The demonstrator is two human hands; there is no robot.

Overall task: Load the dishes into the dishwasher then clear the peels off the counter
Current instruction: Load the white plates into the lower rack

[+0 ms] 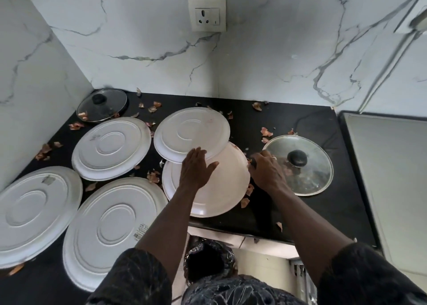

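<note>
Several white plates lie upside down on the black counter (288,124). My left hand (196,168) rests flat with straight fingers on the middle plate (221,189), its fingertips touching the near edge of a raised, tilted plate (191,133) that overlaps it. My right hand (265,168) grips the right rim of the middle plate, fingers curled round its edge. A glass lid (309,175) with a black knob lies just right of that hand. Brown onion peels (153,176) are scattered over the counter between the dishes.
Three more upturned plates (111,147) (34,214) (113,230) fill the left side, and a second glass lid (102,104) sits in the back left corner. Marble walls close the back and left. A steel surface (392,166) lies right. A black-lined bin (208,258) stands below the counter edge.
</note>
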